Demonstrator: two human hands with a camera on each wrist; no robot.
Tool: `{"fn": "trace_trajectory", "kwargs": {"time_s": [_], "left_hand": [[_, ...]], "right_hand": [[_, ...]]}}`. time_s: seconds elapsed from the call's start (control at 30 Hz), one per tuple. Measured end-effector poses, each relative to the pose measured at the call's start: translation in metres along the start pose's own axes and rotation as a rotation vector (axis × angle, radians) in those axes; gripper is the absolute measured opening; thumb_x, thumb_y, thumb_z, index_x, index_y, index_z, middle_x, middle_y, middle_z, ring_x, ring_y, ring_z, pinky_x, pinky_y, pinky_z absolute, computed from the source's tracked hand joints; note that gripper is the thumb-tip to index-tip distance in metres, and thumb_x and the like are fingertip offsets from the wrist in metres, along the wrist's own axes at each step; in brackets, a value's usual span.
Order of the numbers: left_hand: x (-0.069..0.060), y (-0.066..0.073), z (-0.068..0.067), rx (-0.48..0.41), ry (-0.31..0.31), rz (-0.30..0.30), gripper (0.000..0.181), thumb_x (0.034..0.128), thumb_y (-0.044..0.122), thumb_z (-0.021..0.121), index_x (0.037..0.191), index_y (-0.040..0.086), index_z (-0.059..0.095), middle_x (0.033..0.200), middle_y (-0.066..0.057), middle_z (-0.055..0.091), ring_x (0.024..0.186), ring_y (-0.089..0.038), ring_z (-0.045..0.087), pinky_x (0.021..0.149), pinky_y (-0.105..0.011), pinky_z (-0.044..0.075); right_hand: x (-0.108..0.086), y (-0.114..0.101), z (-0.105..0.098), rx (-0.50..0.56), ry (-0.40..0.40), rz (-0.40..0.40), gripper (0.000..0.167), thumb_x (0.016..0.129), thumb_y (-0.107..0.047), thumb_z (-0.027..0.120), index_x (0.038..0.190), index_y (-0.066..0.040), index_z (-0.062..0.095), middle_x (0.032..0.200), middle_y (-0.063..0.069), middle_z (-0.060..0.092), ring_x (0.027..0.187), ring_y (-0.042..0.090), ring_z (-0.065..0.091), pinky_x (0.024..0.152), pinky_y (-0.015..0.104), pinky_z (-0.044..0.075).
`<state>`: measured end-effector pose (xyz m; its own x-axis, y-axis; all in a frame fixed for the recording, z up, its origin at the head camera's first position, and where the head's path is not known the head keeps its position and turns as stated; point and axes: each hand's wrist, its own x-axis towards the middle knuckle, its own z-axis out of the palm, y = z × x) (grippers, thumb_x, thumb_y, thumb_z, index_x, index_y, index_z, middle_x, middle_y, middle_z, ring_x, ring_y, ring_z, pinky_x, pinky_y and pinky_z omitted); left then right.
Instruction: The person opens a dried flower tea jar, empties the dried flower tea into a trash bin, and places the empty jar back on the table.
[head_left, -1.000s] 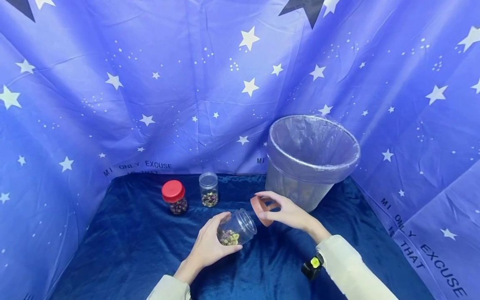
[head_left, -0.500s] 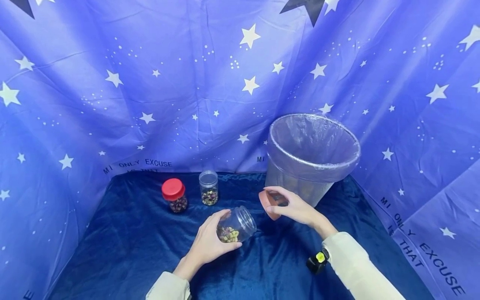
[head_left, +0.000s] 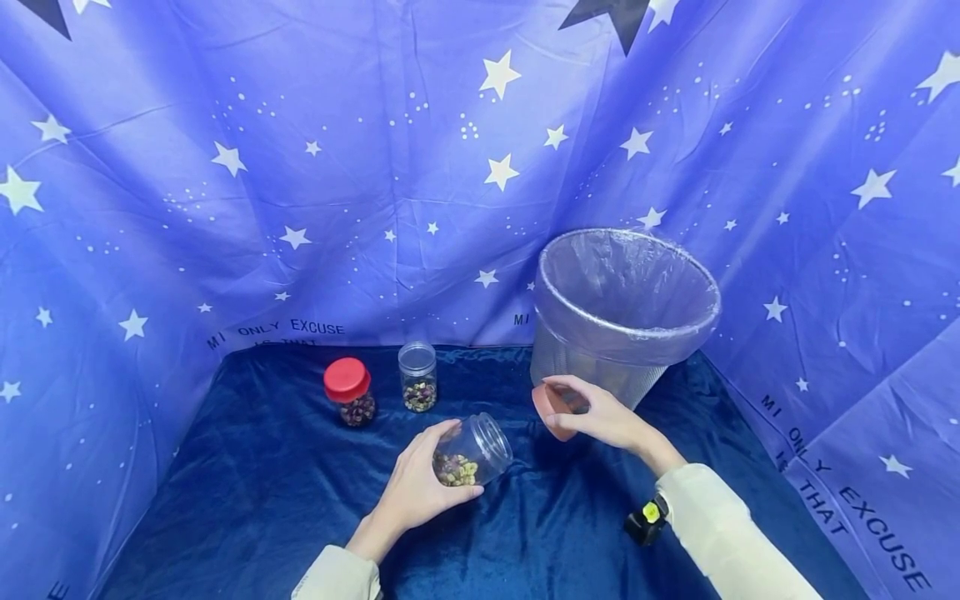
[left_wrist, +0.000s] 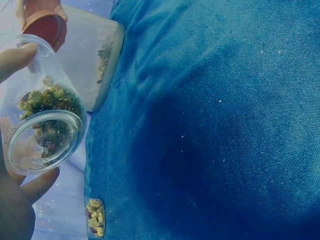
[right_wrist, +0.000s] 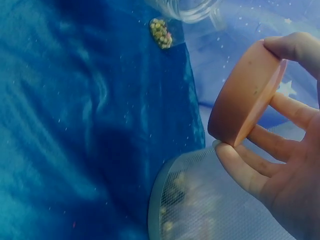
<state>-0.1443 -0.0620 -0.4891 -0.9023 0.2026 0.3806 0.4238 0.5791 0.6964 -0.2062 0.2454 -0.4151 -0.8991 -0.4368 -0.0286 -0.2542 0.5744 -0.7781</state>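
A clear jar, partly filled with dried flower buds, is gripped around its side by my left hand. The jar is tilted, its uncovered mouth turned to the right. My right hand pinches an orange-brown round lid by its rim, apart from the jar and in front of the bin. Behind the left hand stand a red-lidded jar of dark dried pieces and a small clear jar with no lid, holding similar buds.
A mesh bin with a clear plastic liner stands at the back right. Dark blue cloth covers the table. A purple star-patterned curtain hangs behind and at both sides.
My right hand has carried the lid rightward, away from the jar's mouth, widening the gap between them. The left hand and its jar stay nearly in place.
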Motion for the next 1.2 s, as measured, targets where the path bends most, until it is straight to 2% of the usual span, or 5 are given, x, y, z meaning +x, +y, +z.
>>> {"fn": "trace_trajectory", "kwargs": {"time_s": [0.17, 0.4, 0.63, 0.93, 1.2], "left_hand": [[0.0, 0.0, 0.001, -0.02, -0.011, -0.009, 0.09, 0.0565, 0.042, 0.092, 0.136, 0.018, 0.055, 0.124, 0.003, 0.067, 0.116, -0.016, 0.061, 0.097, -0.042, 0.049], [0.0, 0.0, 0.002, 0.007, 0.006, 0.032, 0.09, 0.0571, 0.043, 0.091, 0.135, 0.019, 0.055, 0.123, 0.004, 0.068, 0.114, -0.016, 0.062, 0.094, -0.042, 0.05], [0.001, 0.0, 0.002, -0.008, -0.006, 0.016, 0.09, 0.0579, 0.044, 0.091, 0.136, 0.018, 0.054, 0.125, 0.002, 0.067, 0.116, -0.016, 0.061, 0.096, -0.043, 0.05], [0.001, 0.002, 0.001, -0.028, -0.021, 0.0, 0.088, 0.0586, 0.043, 0.091, 0.136, 0.02, 0.054, 0.125, -0.001, 0.068, 0.117, -0.017, 0.061, 0.096, -0.044, 0.05], [0.001, 0.002, 0.001, -0.023, -0.023, -0.002, 0.089, 0.0588, 0.043, 0.091, 0.136, 0.02, 0.054, 0.126, -0.001, 0.067, 0.117, -0.017, 0.061, 0.096, -0.044, 0.05]], "right_hand": [[-0.003, 0.01, -0.002, -0.014, 0.007, 0.045, 0.063, 0.09, -0.029, 0.069, 0.144, -0.007, 0.046, 0.135, 0.02, 0.057, 0.113, 0.03, 0.062, 0.088, 0.033, 0.051], [-0.006, 0.02, -0.006, 0.0, 0.006, 0.079, 0.065, 0.09, -0.027, 0.069, 0.145, -0.003, 0.044, 0.135, 0.023, 0.056, 0.113, 0.031, 0.062, 0.085, 0.034, 0.052], [-0.01, 0.03, -0.007, 0.025, -0.007, 0.127, 0.067, 0.089, -0.026, 0.069, 0.146, -0.002, 0.042, 0.132, 0.024, 0.056, 0.11, 0.03, 0.062, 0.08, 0.032, 0.051], [-0.011, 0.044, -0.001, -0.117, -0.001, 0.138, 0.067, 0.086, -0.033, 0.071, 0.142, -0.005, 0.048, 0.129, 0.019, 0.06, 0.108, 0.028, 0.059, 0.086, 0.037, 0.048], [-0.01, 0.05, 0.005, -0.171, 0.005, 0.172, 0.073, 0.083, -0.041, 0.074, 0.142, -0.005, 0.049, 0.13, 0.017, 0.061, 0.112, 0.029, 0.059, 0.087, 0.04, 0.049]]}}
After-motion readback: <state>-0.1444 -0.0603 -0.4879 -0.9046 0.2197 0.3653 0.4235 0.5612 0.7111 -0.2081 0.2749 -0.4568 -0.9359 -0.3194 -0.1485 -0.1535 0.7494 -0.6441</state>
